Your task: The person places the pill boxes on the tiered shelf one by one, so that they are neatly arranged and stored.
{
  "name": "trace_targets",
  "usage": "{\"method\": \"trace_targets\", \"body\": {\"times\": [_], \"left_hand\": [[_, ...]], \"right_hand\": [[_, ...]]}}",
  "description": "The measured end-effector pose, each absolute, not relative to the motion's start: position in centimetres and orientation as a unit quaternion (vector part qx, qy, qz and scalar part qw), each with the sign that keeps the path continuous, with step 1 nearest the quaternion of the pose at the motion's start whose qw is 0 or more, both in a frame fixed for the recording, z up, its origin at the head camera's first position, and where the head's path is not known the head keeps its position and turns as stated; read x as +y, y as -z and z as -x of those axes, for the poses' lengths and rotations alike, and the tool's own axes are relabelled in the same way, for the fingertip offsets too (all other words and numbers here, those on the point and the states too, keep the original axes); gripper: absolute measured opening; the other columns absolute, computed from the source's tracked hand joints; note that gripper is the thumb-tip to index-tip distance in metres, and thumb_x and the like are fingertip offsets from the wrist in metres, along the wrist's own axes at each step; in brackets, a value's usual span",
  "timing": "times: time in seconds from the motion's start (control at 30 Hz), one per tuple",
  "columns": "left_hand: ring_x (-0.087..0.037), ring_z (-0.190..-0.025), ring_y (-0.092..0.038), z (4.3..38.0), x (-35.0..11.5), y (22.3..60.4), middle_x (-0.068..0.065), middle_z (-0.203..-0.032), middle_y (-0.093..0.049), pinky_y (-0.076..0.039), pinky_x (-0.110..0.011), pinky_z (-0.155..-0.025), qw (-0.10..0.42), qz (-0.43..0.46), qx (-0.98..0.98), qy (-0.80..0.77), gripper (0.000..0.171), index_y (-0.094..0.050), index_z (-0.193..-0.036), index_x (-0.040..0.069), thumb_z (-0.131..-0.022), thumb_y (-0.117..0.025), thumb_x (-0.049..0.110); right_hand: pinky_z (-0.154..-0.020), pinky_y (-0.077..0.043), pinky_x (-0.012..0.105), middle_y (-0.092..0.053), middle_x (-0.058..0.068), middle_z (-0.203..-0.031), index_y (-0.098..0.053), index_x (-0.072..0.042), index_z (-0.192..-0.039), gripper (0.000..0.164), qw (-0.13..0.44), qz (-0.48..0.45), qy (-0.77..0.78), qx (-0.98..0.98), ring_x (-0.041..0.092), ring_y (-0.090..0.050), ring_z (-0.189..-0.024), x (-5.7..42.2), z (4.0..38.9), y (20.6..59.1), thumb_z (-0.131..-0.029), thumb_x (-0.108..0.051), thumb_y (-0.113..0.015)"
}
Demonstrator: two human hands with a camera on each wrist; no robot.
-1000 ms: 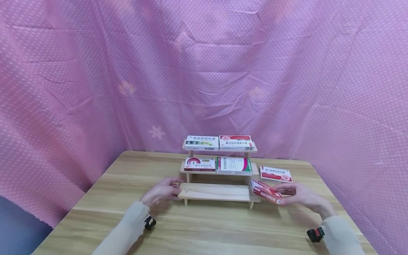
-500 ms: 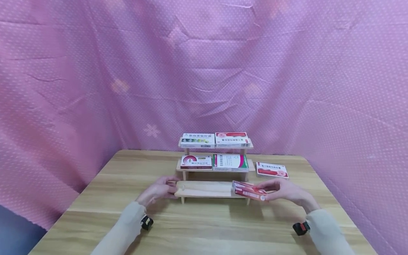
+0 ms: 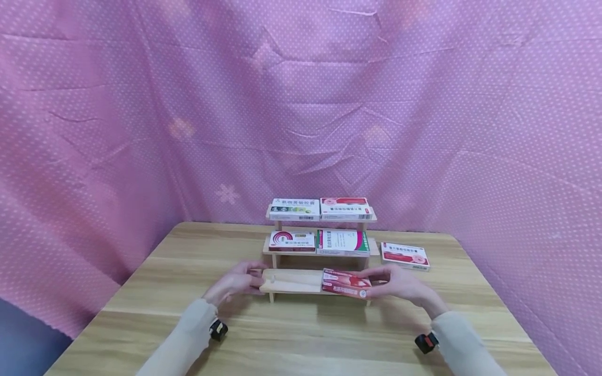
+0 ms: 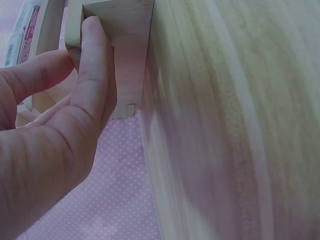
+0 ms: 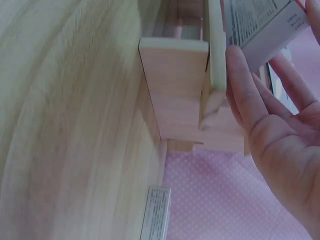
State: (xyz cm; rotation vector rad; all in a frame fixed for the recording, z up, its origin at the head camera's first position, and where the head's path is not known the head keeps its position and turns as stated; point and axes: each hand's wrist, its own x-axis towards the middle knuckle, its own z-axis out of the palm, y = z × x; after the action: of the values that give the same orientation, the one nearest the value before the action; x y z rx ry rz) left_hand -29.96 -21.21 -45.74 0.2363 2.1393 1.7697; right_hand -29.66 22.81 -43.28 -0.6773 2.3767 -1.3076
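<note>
A red medicine box (image 3: 345,283) lies tilted at the right half of the bottom shelf (image 3: 292,281) of a three-step wooden display stand. My right hand (image 3: 401,285) holds the box at its right end between thumb and fingers. In the right wrist view the box's pale underside (image 5: 255,25) shows, and the fingers are close to the shelf's end. My left hand (image 3: 237,283) pinches the left end of that shelf; in the left wrist view the thumb is on its edge and the fingers (image 4: 92,65) press beneath.
Two medicine boxes sit on the top step, one green-white (image 3: 294,209) and one red-white (image 3: 345,208). A maroon-white box (image 3: 292,241) and a green-edged box (image 3: 342,241) fill the middle step. Another red-white box (image 3: 405,255) lies on the table (image 3: 301,339) right of the stand. Pink cloth (image 3: 301,104) hangs behind.
My right hand has carried the red box leftward, from beside the stand's right end to over the right half of the bottom shelf. My left hand stays at the shelf's left end.
</note>
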Motion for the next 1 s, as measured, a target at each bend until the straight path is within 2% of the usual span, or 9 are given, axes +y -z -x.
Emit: {"method": "trace_targets", "body": {"times": [0.3, 0.5, 0.77, 1.0], "left_hand": [[-0.026, -0.093, -0.066, 29.8, -21.7, 45.8, -0.031, -0.122, -0.053, -0.060, -0.041, -0.087, 0.176, -0.086, 0.760, -0.620, 0.056, -0.036, -0.141, -0.013, -0.089, -0.055, -0.007], [-0.027, -0.093, -0.066, 30.2, -21.5, 45.9, -0.031, -0.120, -0.055, -0.061, -0.039, -0.086, 0.180, -0.101, 0.758, -0.618, 0.057, -0.035, -0.141, -0.014, -0.088, -0.056, -0.006], [-0.025, -0.092, -0.066, 30.3, -21.2, 45.7, -0.031, -0.119, -0.055, -0.061, -0.041, -0.086, 0.181, -0.101, 0.760, -0.616, 0.058, -0.034, -0.141, -0.014, -0.088, -0.056, -0.006], [-0.027, -0.092, -0.065, 30.2, -21.3, 45.7, -0.030, -0.120, -0.054, -0.061, -0.040, -0.085, 0.177, -0.088, 0.764, -0.614, 0.056, -0.037, -0.141, -0.013, -0.088, -0.055, -0.007]], "right_hand": [[-0.099, -0.051, 0.038, -0.060, 0.009, -0.134, -0.065, -0.018, -0.127, 0.051, 0.150, 0.229, 0.490, 0.828, 0.026, -0.057, -0.120, 20.0, 29.7, 44.3, -0.080, -0.029, -0.081], [-0.109, -0.046, 0.042, -0.055, 0.008, -0.143, -0.065, -0.018, -0.127, 0.053, 0.150, 0.221, 0.518, 0.812, 0.025, -0.056, -0.127, 18.2, 29.8, 45.0, -0.078, -0.030, -0.083], [-0.109, -0.045, 0.045, -0.054, 0.007, -0.144, -0.066, -0.021, -0.125, 0.052, 0.140, 0.221, 0.500, 0.825, 0.028, -0.054, -0.130, 16.7, 29.9, 45.1, -0.077, -0.033, -0.083], [-0.111, -0.043, 0.045, -0.053, 0.010, -0.144, -0.066, -0.015, -0.126, 0.052, 0.143, 0.226, 0.525, 0.808, 0.033, -0.052, -0.132, 15.6, 30.0, 45.2, -0.078, -0.027, -0.083]]}}
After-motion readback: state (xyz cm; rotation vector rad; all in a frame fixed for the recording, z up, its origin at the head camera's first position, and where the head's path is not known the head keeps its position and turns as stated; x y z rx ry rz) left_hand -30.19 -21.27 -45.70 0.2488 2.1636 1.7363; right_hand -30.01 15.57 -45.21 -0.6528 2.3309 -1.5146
